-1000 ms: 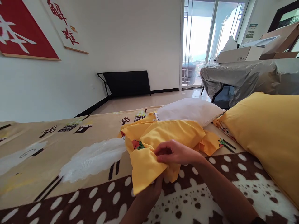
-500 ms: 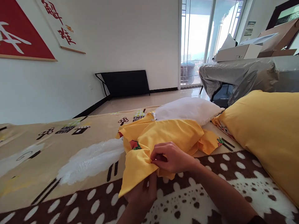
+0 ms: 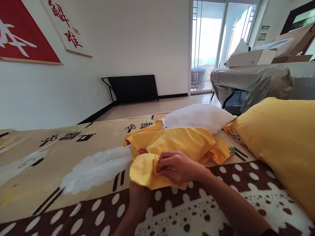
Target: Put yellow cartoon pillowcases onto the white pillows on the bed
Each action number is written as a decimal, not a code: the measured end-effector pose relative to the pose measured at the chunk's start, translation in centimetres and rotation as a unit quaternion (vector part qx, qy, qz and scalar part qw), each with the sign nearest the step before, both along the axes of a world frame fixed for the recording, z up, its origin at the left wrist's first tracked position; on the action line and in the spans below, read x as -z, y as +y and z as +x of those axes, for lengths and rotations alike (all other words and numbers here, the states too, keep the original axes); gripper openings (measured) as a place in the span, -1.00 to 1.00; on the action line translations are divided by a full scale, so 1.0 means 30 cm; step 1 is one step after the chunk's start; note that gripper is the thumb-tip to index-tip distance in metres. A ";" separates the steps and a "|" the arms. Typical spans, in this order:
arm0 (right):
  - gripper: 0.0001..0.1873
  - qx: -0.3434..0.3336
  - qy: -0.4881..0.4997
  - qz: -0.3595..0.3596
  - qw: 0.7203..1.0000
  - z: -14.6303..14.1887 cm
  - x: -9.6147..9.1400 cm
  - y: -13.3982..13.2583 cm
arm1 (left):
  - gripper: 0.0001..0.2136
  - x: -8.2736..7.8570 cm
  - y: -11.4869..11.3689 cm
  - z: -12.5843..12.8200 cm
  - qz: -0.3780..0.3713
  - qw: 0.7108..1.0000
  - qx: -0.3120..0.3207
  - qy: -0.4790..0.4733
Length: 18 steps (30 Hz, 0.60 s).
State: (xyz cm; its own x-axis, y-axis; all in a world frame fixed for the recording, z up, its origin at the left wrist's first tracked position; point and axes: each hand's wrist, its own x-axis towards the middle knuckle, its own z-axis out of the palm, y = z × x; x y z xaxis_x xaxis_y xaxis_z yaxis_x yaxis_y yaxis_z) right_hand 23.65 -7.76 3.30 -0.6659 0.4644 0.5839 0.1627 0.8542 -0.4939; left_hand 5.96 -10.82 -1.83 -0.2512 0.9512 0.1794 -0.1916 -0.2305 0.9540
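A yellow pillowcase (image 3: 177, 141) with small carrot prints lies crumpled on the patterned blanket (image 3: 73, 170). My right hand (image 3: 178, 167) is closed, pinching a gathered fold of the pillowcase near its front edge. My left hand (image 3: 137, 193) reaches up into the cloth from below; its fingers are hidden inside the fabric. A white pillow (image 3: 199, 116) lies just behind the pillowcase, partly tucked into it.
A large yellow pillow (image 3: 278, 137) lies at the right. Beyond the bed are a tiled floor, a black folded frame (image 3: 133, 88) against the wall, glass doors, and a table under a grey cover (image 3: 258, 78) with boxes on top.
My left hand has pushed further up inside the pillowcase and is now hidden by it. My right hand has bunched the front edge of the cloth more tightly.
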 end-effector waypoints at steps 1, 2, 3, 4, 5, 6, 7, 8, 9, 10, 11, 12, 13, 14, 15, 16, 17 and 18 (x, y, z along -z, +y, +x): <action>-0.89 0.005 -0.007 0.028 1.000 -0.002 0.002 0.000 | -0.79 -0.021 -0.001 0.001 -0.008 1.000 0.006 0.006; -0.87 0.013 -0.012 0.056 0.998 -0.003 0.002 -0.001 | -0.82 -0.042 -0.005 0.002 -0.018 1.000 0.012 0.022; -0.86 0.022 -0.018 0.081 0.996 -0.003 0.001 -0.003 | -0.83 -0.063 -0.011 0.003 -0.032 0.998 0.018 0.041; -0.85 0.032 -0.025 0.105 0.994 -0.001 -0.001 -0.005 | -0.83 -0.083 -0.019 0.006 -0.047 0.997 0.025 0.061; -0.84 0.041 -0.032 0.124 0.991 0.001 -0.004 -0.007 | -0.83 -0.103 -0.027 0.009 -0.062 0.995 0.034 0.075; -0.83 0.049 -0.038 0.139 0.988 0.004 -0.008 -0.010 | -0.83 -0.120 -0.034 0.013 -0.073 0.993 0.043 0.079; -0.81 0.058 -0.043 0.150 0.986 0.007 -0.011 -0.013 | -0.83 -0.135 -0.039 0.018 -0.081 0.993 0.054 0.069; -0.80 0.067 -0.049 0.156 0.984 0.010 -0.014 -0.016 | -0.81 -0.148 -0.043 0.024 -0.085 0.993 0.065 0.044; -0.80 0.076 -0.056 0.163 0.982 0.012 -0.017 -0.019 | -0.78 -0.157 -0.045 0.029 -0.090 0.993 0.077 0.010; -0.81 0.085 -0.065 0.171 0.979 0.014 -0.018 -0.021 | -0.73 -0.162 -0.046 0.035 -0.095 0.991 0.088 -0.027; -0.81 0.094 -0.078 0.181 0.976 0.015 -0.020 -0.024 | -0.68 -0.165 -0.046 0.039 -0.099 0.988 0.099 -0.062; -0.81 0.103 -0.094 0.193 0.971 0.015 -0.020 -0.026 | -0.64 -0.165 -0.046 0.043 -0.102 0.984 0.109 -0.092; -0.82 0.113 -0.110 0.205 0.966 0.014 -0.021 -0.029 | -0.61 -0.163 -0.046 0.046 -0.105 0.981 0.121 -0.114; -0.82 0.123 -0.127 0.216 0.960 0.014 -0.023 -0.032 | -0.60 -0.159 -0.047 0.049 -0.109 0.977 0.129 -0.129; -0.82 0.133 -0.144 0.224 0.955 0.014 -0.025 -0.037 | -0.60 -0.155 -0.049 0.051 -0.112 0.974 0.137 -0.141; -0.82 0.141 -0.161 0.229 0.949 0.014 -0.029 -0.042 | -0.59 -0.151 -0.051 0.055 -0.113 0.971 0.142 -0.154; -0.82 0.147 -0.177 0.232 0.945 0.014 -0.033 -0.047 | -0.58 -0.146 -0.054 0.059 -0.114 0.968 0.146 -0.169; -0.83 0.151 -0.191 0.232 0.942 0.015 -0.038 -0.052 | -0.57 -0.142 -0.056 0.064 -0.114 0.965 0.148 -0.184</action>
State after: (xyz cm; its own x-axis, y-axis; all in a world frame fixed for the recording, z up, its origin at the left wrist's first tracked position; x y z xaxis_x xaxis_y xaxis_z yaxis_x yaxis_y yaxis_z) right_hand 24.10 -9.33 4.43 -0.7470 0.4193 0.5160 0.5224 0.8502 0.0652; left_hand 7.88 -12.49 2.42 0.0315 0.9952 -0.0924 -0.5532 0.0944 0.8277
